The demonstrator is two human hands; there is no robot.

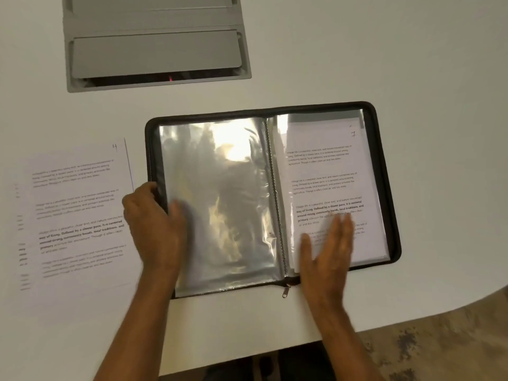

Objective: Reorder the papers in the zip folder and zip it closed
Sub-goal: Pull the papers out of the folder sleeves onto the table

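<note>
A black zip folder (384,171) lies open on the white table. Its left half shows shiny clear sleeves (220,188) with no paper visible in them. Its right half holds a printed sheet marked 7 (324,166). My left hand (154,224) grips the folder's left edge, fingers curled over it and thumb on the sleeve. My right hand (327,251) lies flat with straight fingers on the lower part of sheet 7. The zipper pull (286,291) hangs at the spine's near end. A loose printed sheet marked 4 (77,215) rests on the table to the left of the folder.
A grey recessed cable hatch (156,42) sits in the table at the back left. The table's near edge (247,353) curves away to the right, with speckled floor (439,353) beyond it.
</note>
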